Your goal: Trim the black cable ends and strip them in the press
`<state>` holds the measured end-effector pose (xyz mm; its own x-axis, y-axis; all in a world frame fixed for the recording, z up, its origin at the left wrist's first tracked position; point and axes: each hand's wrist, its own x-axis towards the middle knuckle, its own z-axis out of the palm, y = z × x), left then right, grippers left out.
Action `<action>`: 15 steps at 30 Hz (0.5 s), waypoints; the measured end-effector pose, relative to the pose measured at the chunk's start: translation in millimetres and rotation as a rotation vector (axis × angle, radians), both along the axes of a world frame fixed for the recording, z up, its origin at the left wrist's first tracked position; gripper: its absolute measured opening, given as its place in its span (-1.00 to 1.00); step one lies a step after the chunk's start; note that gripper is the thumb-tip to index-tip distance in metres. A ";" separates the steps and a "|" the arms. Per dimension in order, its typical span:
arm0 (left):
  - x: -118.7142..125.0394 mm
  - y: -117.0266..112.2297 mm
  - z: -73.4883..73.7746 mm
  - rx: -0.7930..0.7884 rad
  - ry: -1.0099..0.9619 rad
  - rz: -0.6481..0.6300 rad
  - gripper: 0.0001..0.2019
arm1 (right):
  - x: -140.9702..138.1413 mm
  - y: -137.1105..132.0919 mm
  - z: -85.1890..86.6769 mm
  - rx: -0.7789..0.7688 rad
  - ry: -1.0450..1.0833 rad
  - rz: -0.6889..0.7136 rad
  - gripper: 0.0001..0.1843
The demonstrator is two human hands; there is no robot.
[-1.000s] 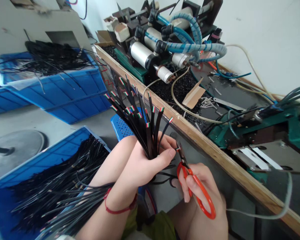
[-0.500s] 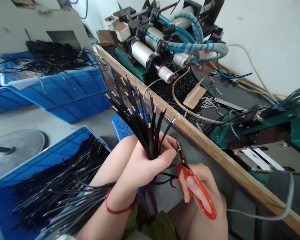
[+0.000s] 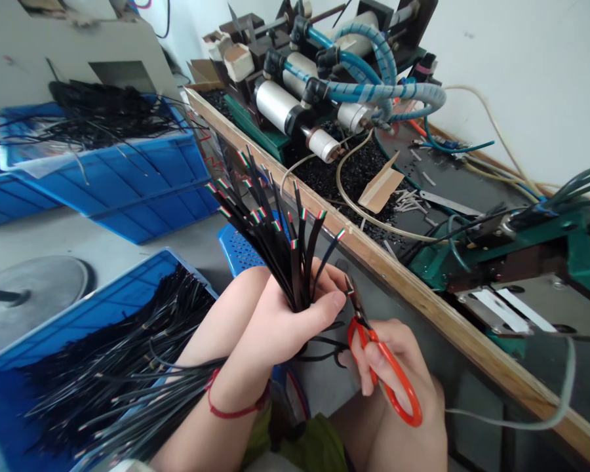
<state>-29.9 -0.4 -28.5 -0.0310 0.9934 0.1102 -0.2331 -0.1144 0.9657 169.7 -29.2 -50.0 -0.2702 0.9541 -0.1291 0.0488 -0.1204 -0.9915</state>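
Observation:
My left hand (image 3: 280,324) is closed around a bundle of black flat cables (image 3: 275,229) that fans upward, each cut end showing red, white and green wires. Their long tails trail down left over my wrist, which wears a red string. My right hand (image 3: 403,387) grips orange-handled scissors (image 3: 386,370), the dark blades pointing up at one cable end just beside my left thumb. The blades look nearly closed on that end.
A blue crate (image 3: 54,367) full of black cables lies at lower left. More blue crates (image 3: 128,177) stand behind it. A wood-edged bench (image 3: 423,301) on the right carries a machine with cylinders and blue hoses (image 3: 334,85), black granules and loose wires.
Hardly anything differs. The scissors and my right hand have shifted slightly up toward the cable end; my left hand keeps its grip on the bundle.

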 end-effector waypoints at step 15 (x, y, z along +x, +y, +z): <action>-0.3 -1.0 7.4 -0.045 0.011 0.013 -0.70 | 1.8 3.6 -2.2 0.047 -0.055 0.085 -0.16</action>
<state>-30.2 -1.4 -21.1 -0.0431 0.9969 0.0660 -0.2215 -0.0740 0.9723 171.5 -25.6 -52.2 -0.3446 0.9332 -0.1016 0.1118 -0.0666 -0.9915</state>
